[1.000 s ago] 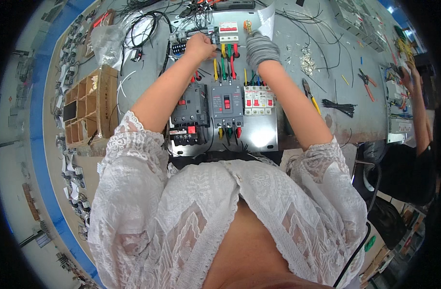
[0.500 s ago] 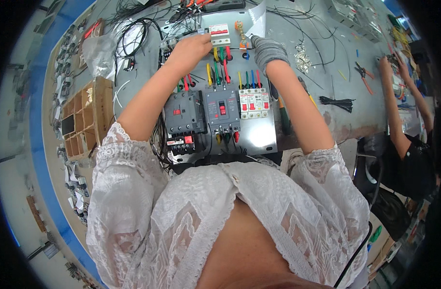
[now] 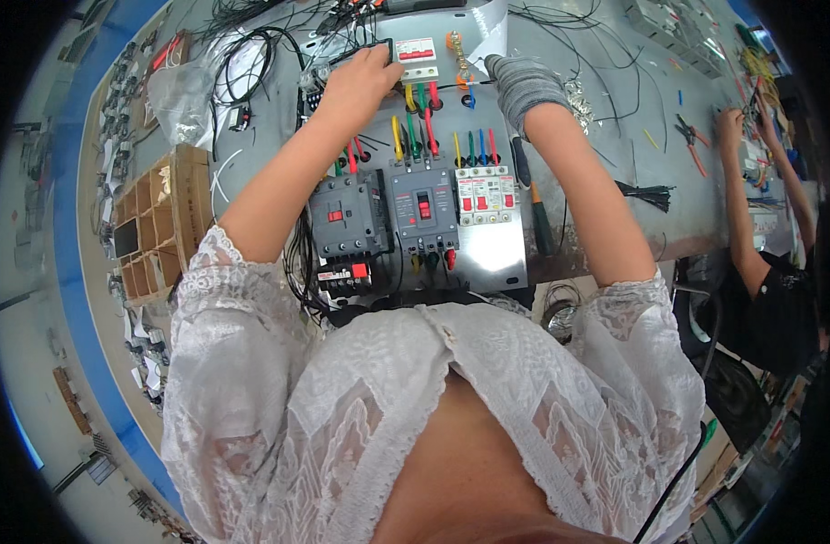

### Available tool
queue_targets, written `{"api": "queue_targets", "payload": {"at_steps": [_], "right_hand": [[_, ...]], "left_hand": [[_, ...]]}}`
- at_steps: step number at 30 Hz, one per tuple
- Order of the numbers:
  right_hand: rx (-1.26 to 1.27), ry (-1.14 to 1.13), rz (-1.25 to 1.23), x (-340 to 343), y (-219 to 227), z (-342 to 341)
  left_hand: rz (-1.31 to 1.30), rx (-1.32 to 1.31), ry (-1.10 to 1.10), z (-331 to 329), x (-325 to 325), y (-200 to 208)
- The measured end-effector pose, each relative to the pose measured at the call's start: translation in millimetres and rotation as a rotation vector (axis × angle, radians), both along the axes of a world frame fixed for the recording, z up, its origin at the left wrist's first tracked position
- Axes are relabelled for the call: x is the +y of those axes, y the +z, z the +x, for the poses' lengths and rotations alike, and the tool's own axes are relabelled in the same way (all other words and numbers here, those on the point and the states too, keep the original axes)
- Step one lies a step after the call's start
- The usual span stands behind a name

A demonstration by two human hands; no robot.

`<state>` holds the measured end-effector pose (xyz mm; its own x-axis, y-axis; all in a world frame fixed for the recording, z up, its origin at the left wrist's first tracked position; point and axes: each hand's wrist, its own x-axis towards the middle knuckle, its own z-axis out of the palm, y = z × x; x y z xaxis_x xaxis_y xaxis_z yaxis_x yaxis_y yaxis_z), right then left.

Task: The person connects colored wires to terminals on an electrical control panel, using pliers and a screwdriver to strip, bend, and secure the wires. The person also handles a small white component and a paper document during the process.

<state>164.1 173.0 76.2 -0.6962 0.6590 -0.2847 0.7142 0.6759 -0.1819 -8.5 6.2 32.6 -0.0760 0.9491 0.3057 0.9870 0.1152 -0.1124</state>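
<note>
Compared with half a second ago, the grey-gloved right hand [image 3: 528, 88] has shifted away from the brass terminal bar [image 3: 460, 56], leaving a clearer gap, and now covers part of the pile of small silvery terminals [image 3: 581, 102]. Beneath its forearm, the screwdriver [image 3: 541, 222] shows more fully, while the yellow-handled pliers have gone from sight. The left hand [image 3: 359, 83] stays beside the miniature circuit breaker [image 3: 417, 54], at that breaker's left edge.

The left fingertips are hard to make out against the dark parts beyond them, and the right fingertips are mostly hidden by the glove. A thin black wire [image 3: 460, 85] runs from near the breaker toward the right hand; whether it ends in that grip cannot be told.

The left fingers are bent and close together, but any contact or hold is unclear. The right hand is narrowly curled, its hold also unclear. Nearer the person, between both forearms, sit the contactor [image 3: 345, 213], moulded-case circuit breaker [image 3: 423, 204] and red-switched breakers [image 3: 486, 195].
</note>
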Motion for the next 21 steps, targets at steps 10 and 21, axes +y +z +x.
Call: {"api": "queue_targets", "payload": {"at_steps": [10, 21], "right_hand": [[0.028, 0.13, 0.095, 18.6, -25.6, -1.3], [0.014, 0.279, 0.211, 16.2, -11.6, 9.9]], "left_hand": [[-0.009, -0.021, -0.165, -4.2, 17.1, -8.2], [-0.052, -0.17, -0.167, -10.2, 4.3, -5.6]]}}
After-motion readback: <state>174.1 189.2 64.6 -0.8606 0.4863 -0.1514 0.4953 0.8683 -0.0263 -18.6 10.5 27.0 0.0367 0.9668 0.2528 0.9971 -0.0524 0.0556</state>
